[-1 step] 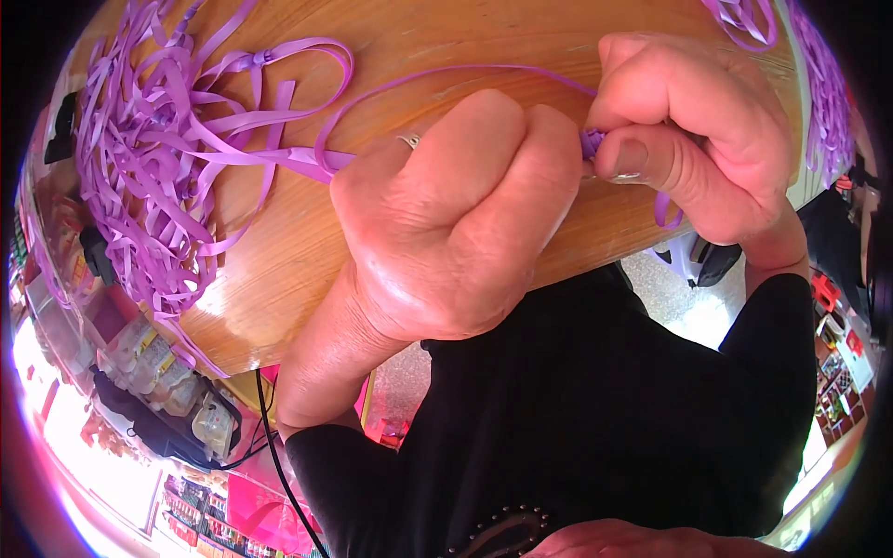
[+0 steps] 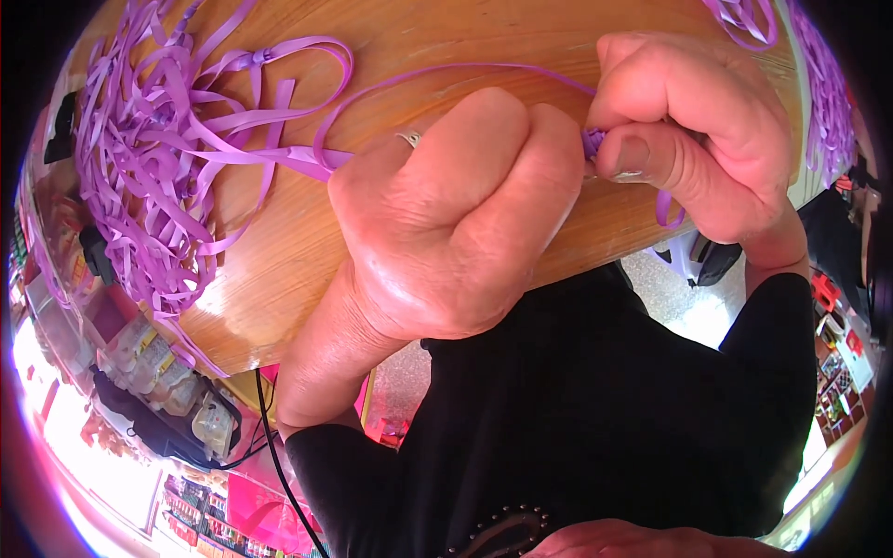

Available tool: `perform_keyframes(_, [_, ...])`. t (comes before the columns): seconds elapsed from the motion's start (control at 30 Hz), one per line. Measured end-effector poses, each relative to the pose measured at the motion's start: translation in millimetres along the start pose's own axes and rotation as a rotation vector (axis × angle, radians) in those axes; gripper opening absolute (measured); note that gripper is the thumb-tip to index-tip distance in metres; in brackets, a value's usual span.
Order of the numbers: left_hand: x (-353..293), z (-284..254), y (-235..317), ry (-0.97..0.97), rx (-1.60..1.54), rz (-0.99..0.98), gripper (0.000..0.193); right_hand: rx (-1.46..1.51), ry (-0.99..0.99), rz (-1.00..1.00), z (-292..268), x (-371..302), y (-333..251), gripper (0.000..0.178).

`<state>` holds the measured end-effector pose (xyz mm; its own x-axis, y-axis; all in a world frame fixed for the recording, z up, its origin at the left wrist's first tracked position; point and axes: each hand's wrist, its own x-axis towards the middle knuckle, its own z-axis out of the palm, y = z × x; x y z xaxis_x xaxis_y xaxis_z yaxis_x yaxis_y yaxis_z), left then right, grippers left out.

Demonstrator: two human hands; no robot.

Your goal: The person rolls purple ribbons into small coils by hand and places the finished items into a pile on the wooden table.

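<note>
A purple ribbon (image 2: 437, 73) arcs over the wooden table from beside my left hand to my right hand. My left hand (image 2: 465, 205) is closed in a fist with its back up, and the ribbon runs in under it; its fingertips are hidden. Close beside it, my right hand (image 2: 693, 139) pinches a small bunched purple knot (image 2: 593, 142) of the ribbon between thumb and bent fingers. Below the right thumb a short ribbon loop (image 2: 665, 209) hangs down. From the left fist, more ribbon leads toward a tangled heap of purple ribbons (image 2: 153, 177).
The wooden table (image 2: 446, 37) ends just in front of my body. More purple ribbons (image 2: 823, 102) lie at the far right edge. A black cable (image 2: 279, 456) hangs below the table at left, near a dark bag (image 2: 153, 423) and clear packets (image 2: 177, 381).
</note>
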<state>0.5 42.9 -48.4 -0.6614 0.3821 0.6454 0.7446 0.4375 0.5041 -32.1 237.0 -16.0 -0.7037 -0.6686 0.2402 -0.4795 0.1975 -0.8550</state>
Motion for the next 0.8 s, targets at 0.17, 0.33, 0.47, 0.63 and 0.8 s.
perform_keyframes(0.17, [1, 2, -2, 0.007, -0.185, 0.013, 0.023, 0.138, -0.057, 0.111, -7, -1, 1, 0.029])
perform_keyframes(0.33, [2, -4, -7, -0.085, -0.193, -0.018, 0.024, 0.173, -0.061, 0.166, -4, 0, 2, 0.028])
perform_keyframes(0.47, [0, -3, -7, -0.081, -0.141, -0.021, 0.024, -0.101, 0.028, 0.036, 3, -1, -1, 0.027])
perform_keyframes(0.63, [-2, -2, -4, -0.086, -0.060, 0.000, 0.024, -0.088, 0.009, 0.064, 4, -5, 1, 0.029])
perform_keyframes(0.8, [0, -4, -3, -0.049, -0.060, 0.031, 0.024, 0.362, -0.022, 0.409, 8, -6, -6, 0.034])
